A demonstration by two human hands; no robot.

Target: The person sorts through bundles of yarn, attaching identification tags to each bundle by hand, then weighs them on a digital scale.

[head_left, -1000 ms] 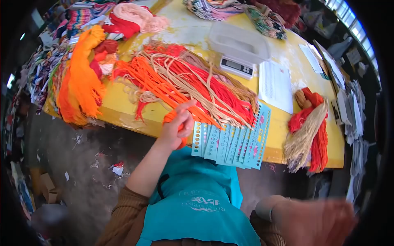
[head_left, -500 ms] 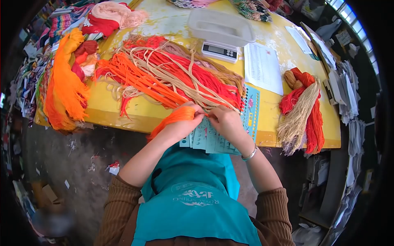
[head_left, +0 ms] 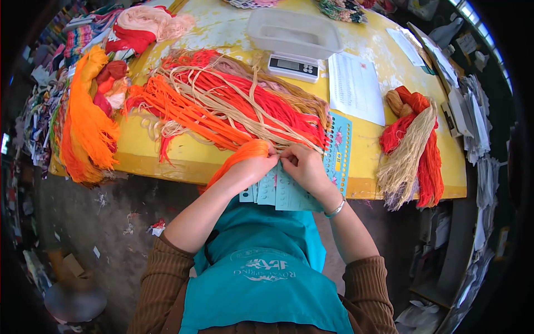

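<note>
A skein of orange thread [head_left: 240, 156] drapes over my left hand [head_left: 257, 168], whose fingers are closed on it. Close beside it, my right hand [head_left: 306, 168] is pinched, its fingertips nearly meeting the left ones; what they grip is too small to make out. Under both hands, several teal punched cards [head_left: 290, 195] overhang the table's near edge. To the right of my hand lies a longer teal card [head_left: 338, 146] with holes along its sides and a pink flower print. Just beyond my hands lie bundles of orange strands [head_left: 192, 114], red strands [head_left: 272, 108] and beige strands [head_left: 250, 106].
A digital scale [head_left: 293, 67] with a clear plastic tray [head_left: 295, 30] stands on the yellow table [head_left: 150, 164]. Printed sheets [head_left: 355, 89] lie right of it. Thread hanks hang over the edge at right [head_left: 411, 147] and left [head_left: 86, 119]. A round stool [head_left: 75, 303] is at lower left.
The view has shifted slightly. My fingertips stay close together, and the orange strand seen between them before is now mostly hidden. The orange skein still hangs over my left hand.
</note>
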